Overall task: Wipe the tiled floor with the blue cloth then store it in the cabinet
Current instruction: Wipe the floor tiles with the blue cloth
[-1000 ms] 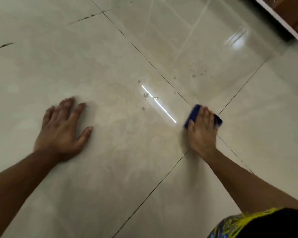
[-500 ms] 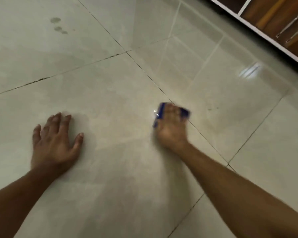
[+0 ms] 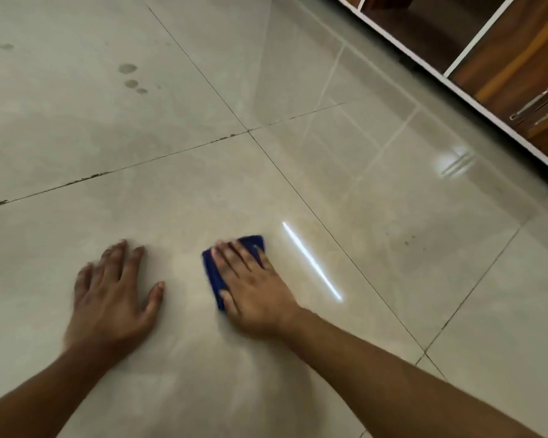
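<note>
two hands point(image 3: 114, 298), one blue cloth point(image 3: 214, 275), one cabinet point(image 3: 516, 67)

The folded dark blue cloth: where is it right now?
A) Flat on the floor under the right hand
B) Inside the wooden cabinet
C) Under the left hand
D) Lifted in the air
A: the folded dark blue cloth lies pressed on the glossy beige tiled floor beneath the right hand.

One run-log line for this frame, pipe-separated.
phase: wiping | right hand: flat on blue cloth | left hand: flat on floor | cabinet: far right, cloth not stored
</note>
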